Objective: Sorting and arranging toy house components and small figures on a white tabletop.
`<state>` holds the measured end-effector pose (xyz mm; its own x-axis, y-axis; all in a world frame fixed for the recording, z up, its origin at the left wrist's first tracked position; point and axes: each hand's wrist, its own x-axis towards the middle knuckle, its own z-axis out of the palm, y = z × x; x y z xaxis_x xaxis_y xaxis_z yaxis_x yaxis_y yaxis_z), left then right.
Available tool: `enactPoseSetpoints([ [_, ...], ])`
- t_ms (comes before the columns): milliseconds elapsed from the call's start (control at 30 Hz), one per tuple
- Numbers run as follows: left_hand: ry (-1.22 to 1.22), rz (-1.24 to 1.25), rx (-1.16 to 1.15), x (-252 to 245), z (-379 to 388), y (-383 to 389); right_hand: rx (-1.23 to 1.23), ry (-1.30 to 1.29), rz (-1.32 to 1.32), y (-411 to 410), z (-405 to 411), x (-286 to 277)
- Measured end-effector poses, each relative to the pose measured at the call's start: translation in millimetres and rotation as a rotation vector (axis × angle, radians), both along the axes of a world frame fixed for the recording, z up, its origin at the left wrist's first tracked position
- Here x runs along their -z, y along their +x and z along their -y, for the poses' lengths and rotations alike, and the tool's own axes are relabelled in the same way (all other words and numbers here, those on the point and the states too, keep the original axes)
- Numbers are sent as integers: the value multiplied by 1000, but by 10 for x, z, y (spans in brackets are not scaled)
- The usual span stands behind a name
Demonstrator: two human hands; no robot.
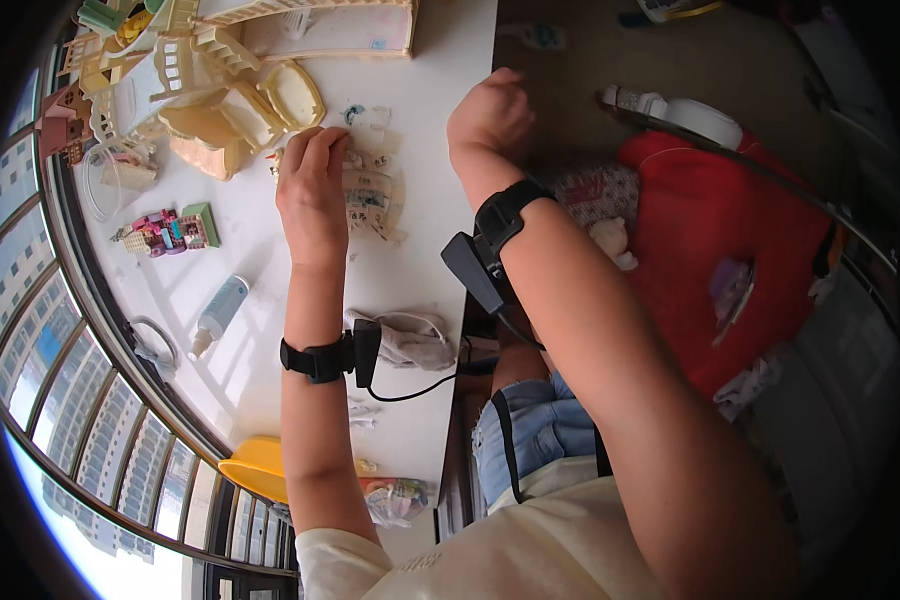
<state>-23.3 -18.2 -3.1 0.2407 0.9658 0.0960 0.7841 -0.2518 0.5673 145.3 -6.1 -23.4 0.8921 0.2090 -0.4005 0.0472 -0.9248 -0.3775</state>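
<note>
My left hand is over the white tabletop, with its fingers bent and its fingertips mostly hidden. Torn, stained paper sticker remains cling to the table just right of it. A small whitish and orange thing shows at the hand's left side; whether I hold it cannot be made out. Past the table's right edge, my right hand is curled into a fist, slightly blurred, and its inside is hidden. Pale yellow plastic dollhouse pieces lie beyond my left hand.
A toy brick set, a spray bottle and a clear plastic lid lie on the left. A grey cloth rests near the table's edge. Red fabric lies to the right. A yellow container stands near the window.
</note>
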Motion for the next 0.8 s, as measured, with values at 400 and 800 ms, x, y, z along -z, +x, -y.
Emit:
enactPoseSetpoints([
  [400,-19,5,-10,-25,42,-16,8,57,5,1,24,47],
  [800,195,-312,264,-9,-11,-39,19,65,34,-4,22,84],
])
